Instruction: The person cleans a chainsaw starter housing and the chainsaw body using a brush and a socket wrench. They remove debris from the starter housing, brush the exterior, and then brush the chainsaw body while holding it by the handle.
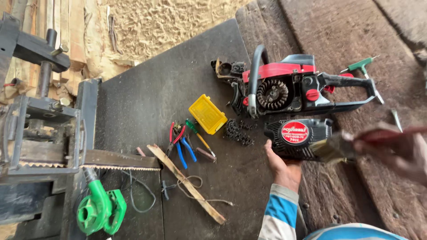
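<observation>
My left hand point(281, 165) grips a black engine cover point(297, 137) with a round red label, held just above the bench. My right hand point(397, 151), blurred by motion, holds a paintbrush point(334, 148) whose bristles touch the cover's right end. Behind them lies a red and black chainsaw body point(293, 87) with its flywheel exposed and no bar fitted.
A yellow ribbed cover point(207, 114), pliers with red and blue handles point(179, 144), a screwdriver, a saw chain heap point(237, 131), a wooden strip point(187, 183) and a green T-handle wrench point(362, 66) lie around. A green blower point(100, 209) and a metal vise frame point(40, 126) stand left.
</observation>
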